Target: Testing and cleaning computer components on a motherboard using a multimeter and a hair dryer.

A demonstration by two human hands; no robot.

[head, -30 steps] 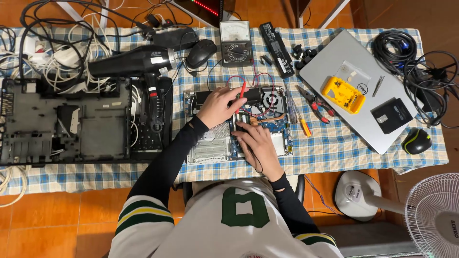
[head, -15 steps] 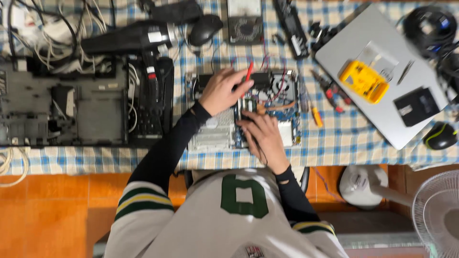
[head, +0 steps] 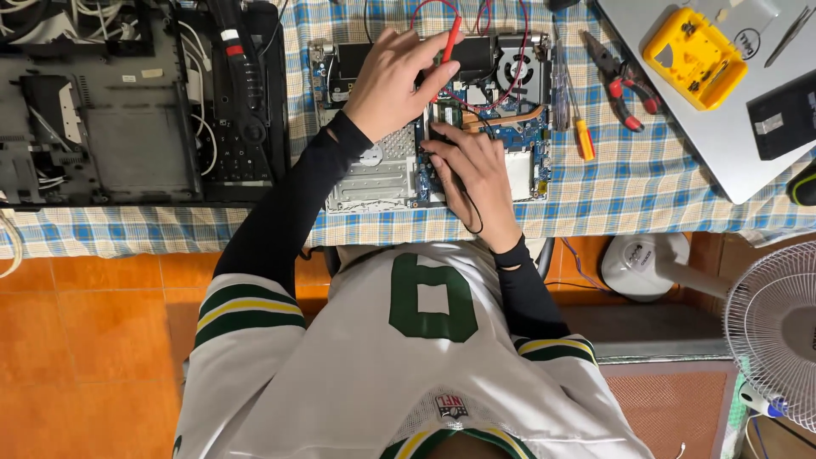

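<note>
A: In the head view, what is each hand doing?

B: The left hand (head: 393,81) has its fingers closed round a red probe (head: 450,40), tip angled down onto the opened laptop board (head: 442,119). I'd judge it is held like a pen so the tip can rest on one small spot. The red lead (head: 510,51) loops away above that grip, over the fan.

A: And the other?

B: The right hand (head: 472,166) lies just below and right of the left one, fingers pressed together on the board. A black lead (head: 473,208) trails out from under the palm toward the table edge, so it probably pins a black probe, though the probe itself is hidden.

A: What lies around them?

B: Right of both grips, on the checked cloth (head: 646,187), lie a yellow-handled screwdriver (head: 580,127) and red-handled pliers (head: 623,85), near enough to reach. Farther right a yellow meter (head: 693,55) sits on a silver laptop lid (head: 722,144). Left of the left hand is a black laptop shell (head: 127,102), set aside from the board.
</note>
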